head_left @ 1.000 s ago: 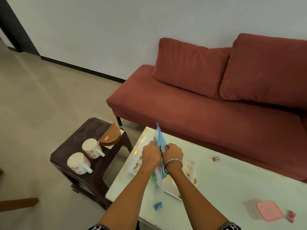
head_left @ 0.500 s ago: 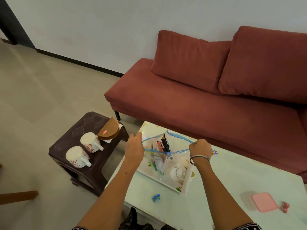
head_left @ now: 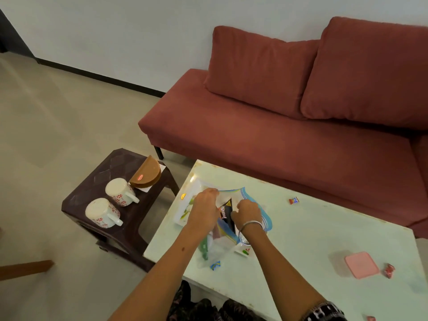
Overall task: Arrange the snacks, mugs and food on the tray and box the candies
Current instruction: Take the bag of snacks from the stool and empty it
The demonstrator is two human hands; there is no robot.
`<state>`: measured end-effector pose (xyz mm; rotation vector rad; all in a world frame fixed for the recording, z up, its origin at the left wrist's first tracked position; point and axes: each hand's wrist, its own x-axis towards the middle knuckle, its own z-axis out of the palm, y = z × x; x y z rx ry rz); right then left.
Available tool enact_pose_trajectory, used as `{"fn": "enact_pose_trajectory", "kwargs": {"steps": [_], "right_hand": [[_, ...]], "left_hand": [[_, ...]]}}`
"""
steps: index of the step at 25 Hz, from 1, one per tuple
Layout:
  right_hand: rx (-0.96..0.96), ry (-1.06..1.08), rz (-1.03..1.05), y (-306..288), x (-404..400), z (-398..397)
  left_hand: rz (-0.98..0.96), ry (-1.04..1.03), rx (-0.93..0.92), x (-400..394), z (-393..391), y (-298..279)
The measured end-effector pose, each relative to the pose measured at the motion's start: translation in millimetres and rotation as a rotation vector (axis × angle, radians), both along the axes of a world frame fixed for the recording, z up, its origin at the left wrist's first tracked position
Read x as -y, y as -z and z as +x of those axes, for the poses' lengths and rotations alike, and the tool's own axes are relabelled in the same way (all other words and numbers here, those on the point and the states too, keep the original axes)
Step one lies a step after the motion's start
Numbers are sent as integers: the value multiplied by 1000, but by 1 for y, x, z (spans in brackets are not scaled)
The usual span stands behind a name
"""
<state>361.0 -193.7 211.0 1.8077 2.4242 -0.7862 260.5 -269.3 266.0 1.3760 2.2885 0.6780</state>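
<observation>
Hands work at a clear zip bag (head_left: pixel 250 205) over the white tray (head_left: pixel 196 188) on the pale table (head_left: pixel 312 239). Left hand (head_left: pixel 203 210) holds the bag's left edge, fingers curled. Right hand (head_left: pixel 246 210) reaches into the bag, fingers curled round a black snack packet (head_left: pixel 226 210). Two floral mugs (head_left: pixel 119 192) and a brown half-round pack (head_left: pixel 146 173) sit on the dark stool (head_left: pixel 97 177). Wrapped candies (head_left: pixel 293 200) and a pink box (head_left: pixel 361 265) lie well apart on the table.

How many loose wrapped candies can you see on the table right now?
4: a blue candy near the bag, a red-blue candy toward the sofa, a red candy beside the pink box, another red one at the bottom edge. The hands may hide more.
</observation>
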Motion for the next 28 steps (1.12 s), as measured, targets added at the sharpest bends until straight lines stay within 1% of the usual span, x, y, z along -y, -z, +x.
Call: {"fn": "enact_pose_trajectory", "kwargs": {"steps": [2, 4, 8, 10, 12, 14, 16, 18, 20, 23, 25, 28], "right_hand": [[48, 44, -182, 13, 3, 1], [56, 75, -278, 23, 6, 4], [-15, 137, -377, 34, 7, 0], [-39, 137, -364, 36, 8, -3], [-12, 118, -281, 29, 8, -6], [14, 59, -163, 12, 6, -12], [17, -14, -30, -19, 3, -19], [-9, -36, 113, -60, -2, -16], [-120, 59, 257, -101, -9, 2], [-379, 277, 438, -144, -20, 44], [-427, 317, 466, -150, -30, 67], [-463, 400, 488, -128, -40, 89]], "left_hand": [[5, -18, 4, 7, 2, -2], [-1, 4, -4, 14, 3, -4], [18, -3, 10, 27, 5, -9], [45, 22, 2, 30, 4, -12], [53, 20, -17, 29, 3, -15], [20, 3, -35, 26, 2, -16], [-18, -21, -37, 21, 1, -15], [-50, -51, -42, 16, -2, -13], [-72, -75, -62, 11, -6, -10], [-69, -121, -59, 5, -8, -10], [-39, -152, -59, 3, -10, -12], [33, -180, -97, 6, -18, -18]]}}
